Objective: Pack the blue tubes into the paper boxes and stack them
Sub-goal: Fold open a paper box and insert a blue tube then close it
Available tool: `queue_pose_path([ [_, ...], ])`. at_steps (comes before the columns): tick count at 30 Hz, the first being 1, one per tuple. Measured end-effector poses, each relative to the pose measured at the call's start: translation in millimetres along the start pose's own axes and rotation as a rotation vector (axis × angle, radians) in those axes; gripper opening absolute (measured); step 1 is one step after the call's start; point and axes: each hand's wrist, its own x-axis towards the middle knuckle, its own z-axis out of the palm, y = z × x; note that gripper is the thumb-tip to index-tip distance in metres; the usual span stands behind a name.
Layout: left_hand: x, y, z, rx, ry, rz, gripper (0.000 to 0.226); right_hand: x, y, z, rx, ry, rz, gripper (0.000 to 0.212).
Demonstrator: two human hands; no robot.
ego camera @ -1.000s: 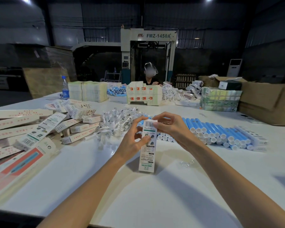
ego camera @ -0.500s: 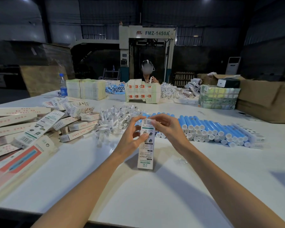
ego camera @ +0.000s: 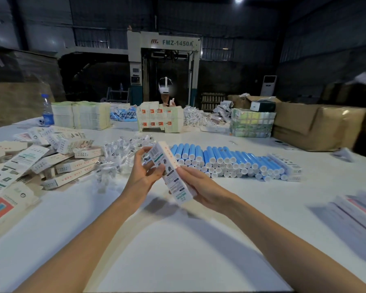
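Note:
A long white paper box [ego camera: 170, 172] with printed labels is held tilted above the white table [ego camera: 178, 240], its top leaning away to the left. My left hand [ego camera: 143, 172] grips its upper part from the left. My right hand [ego camera: 195, 187] cradles its lower part from the right. Behind the box lies a stacked row of blue tubes [ego camera: 226, 162] with white caps facing me. A heap of closed paper boxes [ego camera: 68, 161] lies to the left. Whether a tube is inside the held box is hidden.
Clear plastic wrappers [ego camera: 118, 153] are piled between the boxes and the tubes. Flat box blanks [ego camera: 2, 199] lie at the left edge, paper sheets [ego camera: 359, 210] at the right. Across the table sits another person [ego camera: 167, 96] behind carton stacks [ego camera: 159, 119]; brown cardboard boxes [ego camera: 317, 123] stand far right.
The box stood upright with both hands at its top flap; now it is tilted, and my right hand has dropped to its lower end. The view has shifted right.

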Motion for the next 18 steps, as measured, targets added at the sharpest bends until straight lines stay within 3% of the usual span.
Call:
queue_pose_path([
  [4,-3.3,-11.6,10.4,0.212,-0.029,-0.021,0.072,-24.7,-10.9,-4.8,-0.308,0.157,-0.019,0.040],
  [6,-6.3,-18.1,15.7,0.559,-0.051,-0.017,0.071,-40.5,-13.7,-13.4,-0.546,0.267,-0.030,0.033],
  [8,-11.0,-24.3,17.6,0.829,-0.121,0.013,0.055,-60.2,-13.7,-25.7,-0.695,0.355,-0.035,0.034],
  [10,-15.7,-27.5,15.5,0.908,-0.196,0.027,0.045,-85.3,-15.4,-40.2,-0.822,0.424,-0.046,0.037],
  [12,-18.2,-29.8,11.3,0.930,-0.270,0.033,0.049,-113.3,-20.3,-58.3,-0.925,0.514,-0.034,0.037],
  [18,-17.7,-34.8,8.6,0.974,-0.333,0.046,0.035,-211.9,-44.7,-123.0,-1.338,0.929,0.048,0.036],
])
